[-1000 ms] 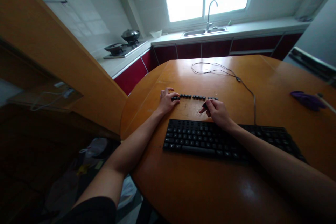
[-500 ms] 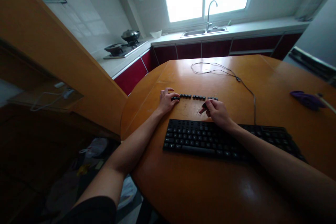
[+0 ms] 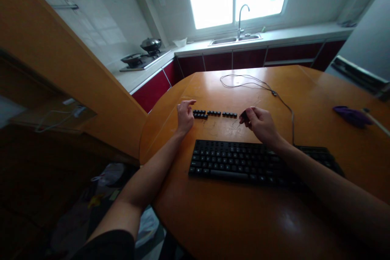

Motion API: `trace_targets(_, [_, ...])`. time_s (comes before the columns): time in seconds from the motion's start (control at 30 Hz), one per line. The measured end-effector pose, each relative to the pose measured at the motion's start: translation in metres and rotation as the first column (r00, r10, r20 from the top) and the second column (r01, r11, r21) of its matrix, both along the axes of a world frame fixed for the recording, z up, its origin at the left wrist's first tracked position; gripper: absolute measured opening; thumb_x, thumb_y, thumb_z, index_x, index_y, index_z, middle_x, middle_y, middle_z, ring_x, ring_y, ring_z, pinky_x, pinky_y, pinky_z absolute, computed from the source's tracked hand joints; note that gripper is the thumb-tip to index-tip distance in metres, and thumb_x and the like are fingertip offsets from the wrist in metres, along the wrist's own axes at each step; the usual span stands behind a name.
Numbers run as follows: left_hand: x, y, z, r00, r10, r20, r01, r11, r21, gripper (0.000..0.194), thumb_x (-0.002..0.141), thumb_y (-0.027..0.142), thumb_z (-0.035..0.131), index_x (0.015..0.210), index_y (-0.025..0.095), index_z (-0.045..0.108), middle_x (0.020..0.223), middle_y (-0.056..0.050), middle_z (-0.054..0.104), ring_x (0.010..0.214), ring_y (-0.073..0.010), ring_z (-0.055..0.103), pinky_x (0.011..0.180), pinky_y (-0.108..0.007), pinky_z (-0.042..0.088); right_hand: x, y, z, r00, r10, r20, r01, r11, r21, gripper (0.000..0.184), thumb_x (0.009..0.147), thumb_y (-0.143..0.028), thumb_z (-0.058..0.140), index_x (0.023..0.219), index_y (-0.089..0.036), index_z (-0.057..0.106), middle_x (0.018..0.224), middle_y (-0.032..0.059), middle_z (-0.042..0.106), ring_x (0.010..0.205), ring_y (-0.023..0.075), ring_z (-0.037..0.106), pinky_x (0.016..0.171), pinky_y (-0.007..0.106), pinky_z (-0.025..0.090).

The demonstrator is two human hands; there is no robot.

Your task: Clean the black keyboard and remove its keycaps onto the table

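Note:
Several loose black keycaps point(image 3: 214, 113) lie in small groups in a row on the wooden table, with a short second row at the left end. Just left of them is my left hand point(image 3: 185, 117), open and holding nothing, its index finger stretched out above the end group. My right hand point(image 3: 261, 124) pinches what looks like a wire keycap puller point(image 3: 235, 123), whose thin wires stick out past the fingers. The hand hides the right end of the row. Below, the black keyboard point(image 3: 228, 160) shows bare key spots along its top row; my right forearm crosses over its right part.
The keyboard's cable point(image 3: 293, 122) runs to a loose coil at the table's far side. A purple item point(image 3: 352, 116) lies on the right of the table point(image 3: 243, 219). Beyond are a counter with a sink point(image 3: 225, 41) and a stove with pans point(image 3: 150, 44).
My left hand has moved left and let go of the keycaps at the row's left end. My right hand has shifted slightly right and up, still pinching the puller.

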State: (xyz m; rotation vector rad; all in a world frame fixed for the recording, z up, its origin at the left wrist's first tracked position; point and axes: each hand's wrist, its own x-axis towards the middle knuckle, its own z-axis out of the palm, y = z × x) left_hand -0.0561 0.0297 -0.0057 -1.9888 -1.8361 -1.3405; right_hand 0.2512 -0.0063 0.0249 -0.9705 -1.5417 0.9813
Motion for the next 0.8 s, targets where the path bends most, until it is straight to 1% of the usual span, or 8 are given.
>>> trace_targets(0.1, [0.002, 0.000, -0.002, 1.000, 0.009, 0.018, -0.009, 1.000, -0.016, 0.040, 0.090, 0.003, 0.042, 0.116, 0.023, 0.065, 0.109, -0.006, 0.068, 0.107, -0.0237, 0.061, 0.096, -0.039, 0.047, 0.011, -0.006, 0.019, 0.998, -0.001, 0.055, -0.003, 0.997, 0.076, 0.053, 0.093, -0.068, 0.053, 0.074, -0.020, 0.066, 0.067, 0.0079, 0.068, 0.055, 0.0150, 0.053, 0.051, 0.030, 0.042])
trace_targets(0.2, [0.008, 0.000, -0.007, 0.998, -0.056, 0.001, 0.056, 0.998, -0.042, 0.036, 0.090, 0.004, 0.044, 0.112, 0.022, 0.066, 0.106, -0.006, 0.069, 0.104, -0.0232, 0.062, 0.094, -0.038, 0.049, 0.018, -0.011, 0.021, 0.989, 0.002, 0.145, -0.027, 0.985, 0.172, 0.046, 0.096, -0.061, 0.053, 0.079, -0.020, 0.066, 0.069, 0.0071, 0.069, 0.059, 0.0163, 0.056, 0.056, 0.031, 0.045])
trace_targets(0.33, [0.014, -0.001, -0.010, 0.986, -0.166, -0.002, 0.165, 0.985, -0.052, 0.030, 0.092, 0.007, 0.047, 0.109, 0.022, 0.067, 0.101, -0.006, 0.071, 0.100, -0.0230, 0.062, 0.090, -0.037, 0.050, 0.015, -0.016, 0.004, 0.948, 0.155, 0.277, -0.215, 0.956, 0.202, 0.034, 0.099, -0.047, 0.052, 0.082, -0.020, 0.065, 0.072, 0.0051, 0.070, 0.063, 0.0163, 0.061, 0.060, 0.030, 0.046])
trace_targets(0.43, [0.011, 0.000, -0.010, 0.982, -0.182, -0.043, 0.178, 0.981, -0.082, 0.027, 0.093, 0.010, 0.050, 0.108, 0.023, 0.068, 0.104, -0.006, 0.071, 0.104, -0.0238, 0.060, 0.093, -0.038, 0.048, 0.010, -0.018, -0.011, 0.901, 0.228, 0.368, -0.326, 0.917, 0.229, 0.030, 0.100, -0.039, 0.051, 0.081, -0.020, 0.065, 0.073, 0.0049, 0.070, 0.066, 0.0167, 0.062, 0.062, 0.031, 0.046])
trace_targets(0.5, [0.007, 0.001, -0.009, 0.980, -0.178, -0.090, 0.169, 0.980, -0.102, 0.023, 0.091, 0.014, 0.058, 0.111, 0.023, 0.068, 0.108, -0.006, 0.070, 0.108, -0.0256, 0.058, 0.098, -0.040, 0.046, 0.007, -0.019, -0.019, 0.900, 0.218, 0.378, -0.324, 0.914, 0.245, 0.029, 0.100, -0.038, 0.050, 0.080, -0.021, 0.064, 0.074, 0.0051, 0.070, 0.067, 0.0172, 0.062, 0.065, 0.032, 0.047])
trace_targets(0.6, [0.002, 0.003, -0.011, 0.972, -0.174, -0.155, 0.149, 0.976, -0.161, 0.035, 0.081, 0.019, 0.073, 0.116, 0.024, 0.068, 0.115, -0.006, 0.066, 0.112, -0.0280, 0.055, 0.102, -0.043, 0.043, 0.007, -0.019, -0.025, 0.925, 0.177, 0.337, -0.265, 0.935, 0.235, 0.030, 0.100, -0.039, 0.049, 0.081, -0.021, 0.063, 0.073, 0.0048, 0.070, 0.067, 0.0178, 0.064, 0.066, 0.032, 0.048])
trace_targets(0.7, [0.001, 0.004, -0.017, 0.971, -0.164, -0.175, 0.125, 0.969, -0.215, 0.042, 0.076, 0.020, 0.076, 0.117, 0.027, 0.069, 0.120, -0.005, 0.063, 0.114, -0.0286, 0.052, 0.103, -0.043, 0.042, 0.008, -0.017, -0.028, 0.945, 0.140, 0.296, -0.212, 0.950, 0.228, 0.031, 0.101, -0.040, 0.049, 0.079, -0.022, 0.062, 0.072, 0.0044, 0.070, 0.067, 0.0180, 0.064, 0.066, 0.032, 0.048])
trace_targets(0.8, [0.002, 0.005, -0.023, 0.974, -0.151, -0.171, 0.110, 0.968, -0.226, 0.043, 0.076, 0.019, 0.075, 0.118, 0.028, 0.069, 0.121, -0.005, 0.061, 0.115, -0.0290, 0.051, 0.103, -0.044, 0.043, 0.009, -0.016, -0.031, 0.946, 0.149, 0.289, -0.218, 0.950, 0.223, 0.031, 0.101, -0.040, 0.050, 0.079, -0.022, 0.062, 0.072, 0.0045, 0.070, 0.067, 0.0181, 0.065, 0.066, 0.032, 0.048])
